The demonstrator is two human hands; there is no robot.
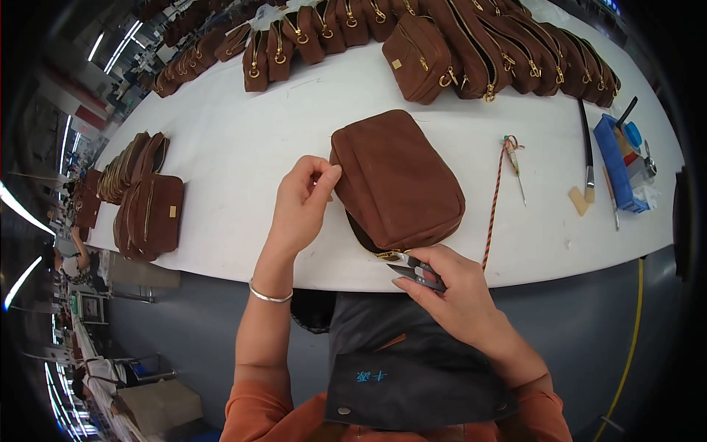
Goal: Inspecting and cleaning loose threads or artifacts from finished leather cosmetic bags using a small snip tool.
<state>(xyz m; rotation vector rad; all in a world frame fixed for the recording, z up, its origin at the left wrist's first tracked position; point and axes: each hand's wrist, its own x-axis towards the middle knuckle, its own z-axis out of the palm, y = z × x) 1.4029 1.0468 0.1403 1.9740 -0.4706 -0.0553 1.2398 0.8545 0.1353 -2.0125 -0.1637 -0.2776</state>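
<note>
A brown leather pouch (398, 177) lies on the white table (258, 132), its brass zipper partly open along the lower left edge. My left hand (302, 199) is closed in a pinch at the pouch's upper left side; whatever is between thumb and finger is too small to make out. My right hand (449, 295) grips dark metal thread snips (423, 274), their blades by the zipper's metal end (387, 255) at the pouch's bottom corner. To the right lie an awl (514, 158) and a striped cord (492, 214).
Rows of brown pouches (324, 33) line the far side, and stacked ones (147, 214) sit at left. At right are a blue tray of tools (611, 162), a brush (585, 147) and tan scraps (578, 200). Other people (77, 261) work off to the left.
</note>
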